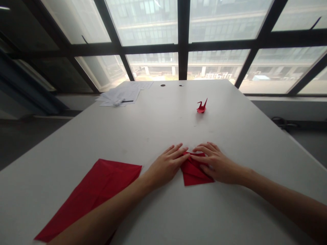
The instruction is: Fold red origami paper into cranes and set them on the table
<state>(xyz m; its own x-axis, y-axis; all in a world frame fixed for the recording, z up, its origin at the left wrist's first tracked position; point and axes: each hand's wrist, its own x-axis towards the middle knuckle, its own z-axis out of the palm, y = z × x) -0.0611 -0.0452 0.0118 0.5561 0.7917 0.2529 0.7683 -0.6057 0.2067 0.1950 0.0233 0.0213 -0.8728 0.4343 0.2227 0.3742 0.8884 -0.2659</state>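
A folded piece of red paper (195,175) lies flat on the white table, creased and roughly square. My left hand (167,163) rests on its upper left side, fingers stretched out over the edge. From the other side, my right hand (216,163) presses on the paper's right part, with its fingers spread and the index fingertip close to my left fingers. Both hands hide parts of the paper's top and sides. A larger red sheet (99,187) with fold lines lies to the left, partly under my left forearm.
A small red paper crane (201,108) stands farther back on the white table (158,126). White papers (122,93) with a dark pen-like stick (127,101) lie at the back left. Two holes show near the far edge, before large windows.
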